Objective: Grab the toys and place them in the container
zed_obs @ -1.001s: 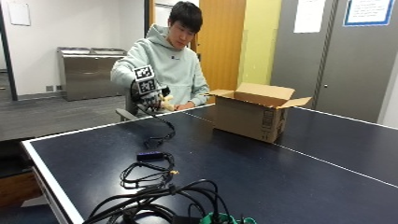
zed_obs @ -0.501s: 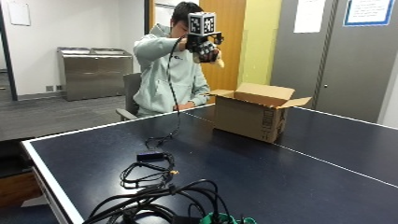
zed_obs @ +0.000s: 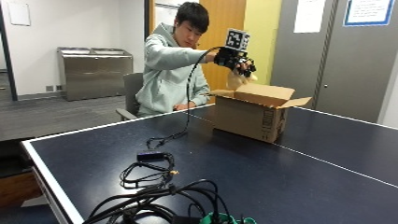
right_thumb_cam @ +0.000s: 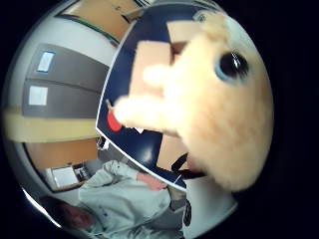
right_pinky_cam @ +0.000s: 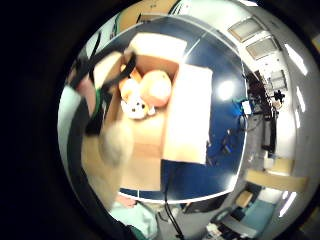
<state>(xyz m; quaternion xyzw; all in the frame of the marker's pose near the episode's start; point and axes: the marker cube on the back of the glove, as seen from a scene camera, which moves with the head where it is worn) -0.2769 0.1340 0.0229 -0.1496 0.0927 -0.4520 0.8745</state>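
A cardboard box (zed_obs: 255,114) stands on the table (zed_obs: 323,186), in front of the seated person. The right hand (zed_obs: 235,59) hangs above the box's open top, holding a plush toy (zed_obs: 235,80) over it. Two more plush toys (right_pinky_cam: 145,92) lie inside the box. Cables (zed_obs: 152,191) lie on the table's near end.

The cardboard box (zed_obs: 255,115) is standing open on the table (zed_obs: 323,177), its flaps (zed_obs: 271,94) spreading outward and leaving the mouth free from above. Plush toys (right_pinky_cam: 150,92) are already filling one end inside; bare floor is showing beside them. Cables (zed_obs: 149,170) are lying well apart.
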